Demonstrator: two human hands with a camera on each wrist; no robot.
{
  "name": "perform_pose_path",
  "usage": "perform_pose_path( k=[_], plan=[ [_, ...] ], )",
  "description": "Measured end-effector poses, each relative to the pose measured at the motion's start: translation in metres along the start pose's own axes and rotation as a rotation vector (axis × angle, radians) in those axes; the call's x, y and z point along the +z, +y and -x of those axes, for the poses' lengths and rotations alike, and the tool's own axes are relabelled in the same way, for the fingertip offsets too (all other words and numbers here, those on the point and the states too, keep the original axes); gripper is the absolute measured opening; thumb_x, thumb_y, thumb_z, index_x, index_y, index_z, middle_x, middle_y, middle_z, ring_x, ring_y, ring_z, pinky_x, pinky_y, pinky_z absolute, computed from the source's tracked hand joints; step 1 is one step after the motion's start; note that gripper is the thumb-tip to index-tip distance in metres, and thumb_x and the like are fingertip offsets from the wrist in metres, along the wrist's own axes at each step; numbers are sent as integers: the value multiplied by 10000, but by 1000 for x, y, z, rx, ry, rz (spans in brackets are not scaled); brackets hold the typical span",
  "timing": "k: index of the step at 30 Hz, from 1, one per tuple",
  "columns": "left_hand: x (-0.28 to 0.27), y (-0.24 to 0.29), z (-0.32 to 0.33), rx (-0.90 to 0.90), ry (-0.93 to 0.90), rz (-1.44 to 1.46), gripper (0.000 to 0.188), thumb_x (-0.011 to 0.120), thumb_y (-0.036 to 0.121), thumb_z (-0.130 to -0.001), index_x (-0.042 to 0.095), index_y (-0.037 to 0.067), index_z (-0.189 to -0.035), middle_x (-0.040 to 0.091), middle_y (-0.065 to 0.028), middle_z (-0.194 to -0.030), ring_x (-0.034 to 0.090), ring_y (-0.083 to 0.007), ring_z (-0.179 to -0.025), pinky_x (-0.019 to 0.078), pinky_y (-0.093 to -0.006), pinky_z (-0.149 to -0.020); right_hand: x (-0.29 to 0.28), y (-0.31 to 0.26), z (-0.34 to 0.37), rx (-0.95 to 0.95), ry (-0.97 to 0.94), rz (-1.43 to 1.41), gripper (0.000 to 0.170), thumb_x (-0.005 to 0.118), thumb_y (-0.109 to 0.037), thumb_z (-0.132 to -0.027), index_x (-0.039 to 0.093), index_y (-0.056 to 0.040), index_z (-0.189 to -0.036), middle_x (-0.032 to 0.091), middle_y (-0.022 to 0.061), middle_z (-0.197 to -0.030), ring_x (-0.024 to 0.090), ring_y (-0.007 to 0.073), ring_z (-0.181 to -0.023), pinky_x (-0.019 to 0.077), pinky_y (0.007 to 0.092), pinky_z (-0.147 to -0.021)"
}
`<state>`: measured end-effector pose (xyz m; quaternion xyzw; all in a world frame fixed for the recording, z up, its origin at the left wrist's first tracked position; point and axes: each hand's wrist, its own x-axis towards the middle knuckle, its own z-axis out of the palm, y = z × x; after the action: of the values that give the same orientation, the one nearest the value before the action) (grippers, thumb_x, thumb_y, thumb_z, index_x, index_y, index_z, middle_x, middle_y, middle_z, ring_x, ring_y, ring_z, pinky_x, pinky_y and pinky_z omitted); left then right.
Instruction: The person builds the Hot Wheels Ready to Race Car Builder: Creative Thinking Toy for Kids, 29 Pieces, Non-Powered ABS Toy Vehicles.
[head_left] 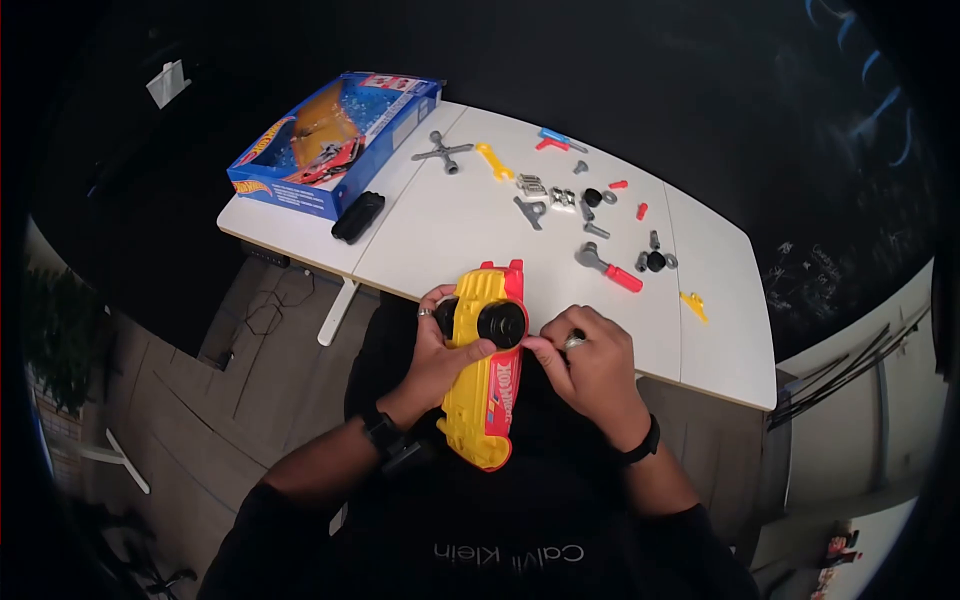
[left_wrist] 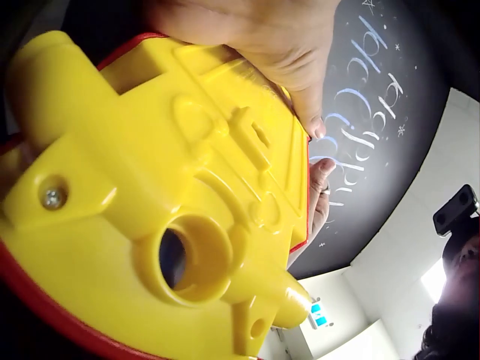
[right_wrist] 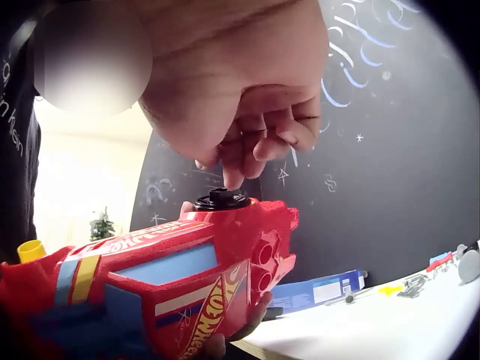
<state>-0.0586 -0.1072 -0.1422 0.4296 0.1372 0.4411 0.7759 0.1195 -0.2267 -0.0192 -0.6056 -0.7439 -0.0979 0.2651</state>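
Note:
My left hand [head_left: 440, 360] grips a toy car [head_left: 470, 400] with a yellow underside and red body, tilted on its side over my lap. Its thumb lies across the yellow underside [left_wrist: 180, 157]. A black wheel [head_left: 498, 322] sits on the upturned side, and another black wheel shows by the left fingers. At the other end, a yellow axle stub [right_wrist: 31, 250] sticks out bare. My right hand [head_left: 592, 360] is bent over the black wheel, fingers curled and fingertips right at its hub. I cannot tell whether they pinch anything.
On the white table [head_left: 430, 240] lie a grey cross wrench [head_left: 442, 152], a yellow wrench [head_left: 494, 162], a red-handled hammer [head_left: 610, 268], a blue-and-red screwdriver [head_left: 560, 140] and several small grey, black and red parts. A blue box [head_left: 335, 140] and a black case [head_left: 358, 217] stand at the left.

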Motion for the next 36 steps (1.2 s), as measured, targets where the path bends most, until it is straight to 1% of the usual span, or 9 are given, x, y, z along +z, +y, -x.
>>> perform_pose_path(
  k=[3,7,9,12,15,19,26,29,36],
  plan=[
    [1,-1,-2,-18,-22,4,895,876,52,-865,242,124,-1492,519,-136,-1386,614,-212,-1261,567,-395,-1057,-4,-5,-2,71,124,-148,209,789,-153,-904,740,-63,-1087,693,49,-970,708,247,-773,580,359,-690],
    [4,-3,-10,-36,-55,41,903,879,46,-860,242,127,-1494,530,-135,-1375,614,-212,-1264,567,-391,-1054,1,-1,-5,-94,146,-99,273,746,-41,-904,752,-81,-1174,709,64,-1014,719,253,-860,600,361,-719],
    [5,-8,-10,-30,-59,45,904,879,41,-859,242,128,-1495,534,-136,-1372,616,-211,-1259,569,-388,-1050,2,-2,-3,-68,114,-117,261,737,-12,-890,756,-77,-1142,714,58,-1032,717,247,-903,604,358,-726],
    [5,-12,-8,10,-65,-27,913,879,26,-853,237,130,-1494,532,-143,-1381,619,-211,-1257,570,-385,-1049,9,0,-2,-38,191,-120,259,770,-26,-823,750,-66,-1078,714,51,-1032,708,238,-892,607,354,-720],
    [11,-7,-8,-16,-77,-5,936,882,12,-843,221,135,-1494,524,-155,-1391,617,-215,-1266,569,-384,-1053,14,-3,-1,-30,205,-53,283,773,-7,-811,734,-54,-1088,711,62,-1023,703,248,-887,607,363,-726],
    [13,-5,-8,63,-92,-37,968,896,8,-823,203,127,-1488,513,-160,-1394,611,-222,-1278,565,-386,-1061,16,-5,0,-18,217,-69,342,779,41,-789,710,-32,-1116,708,78,-1043,697,270,-911,606,378,-753],
    [7,-8,-7,187,-38,-203,1038,949,52,-761,203,92,-1482,423,-131,-1407,535,-221,-1339,484,-391,-1138,23,-11,0,30,252,-130,326,788,60,-791,704,0,-1101,703,101,-1031,672,295,-947,594,396,-779],
    [12,-4,-4,179,-38,-184,1047,950,48,-753,202,90,-1484,402,-127,-1410,509,-219,-1352,463,-392,-1152,23,-13,3,47,257,-135,312,788,31,-810,703,-9,-1108,699,96,-1039,663,294,-968,571,404,-807],
    [14,-2,-4,234,-46,-217,1037,945,43,-762,204,92,-1486,439,-139,-1412,556,-224,-1328,502,-398,-1124,20,-13,4,77,206,-59,249,747,-69,-898,694,-36,-1139,680,93,-1037,653,302,-1008,514,436,-873]
  ],
)
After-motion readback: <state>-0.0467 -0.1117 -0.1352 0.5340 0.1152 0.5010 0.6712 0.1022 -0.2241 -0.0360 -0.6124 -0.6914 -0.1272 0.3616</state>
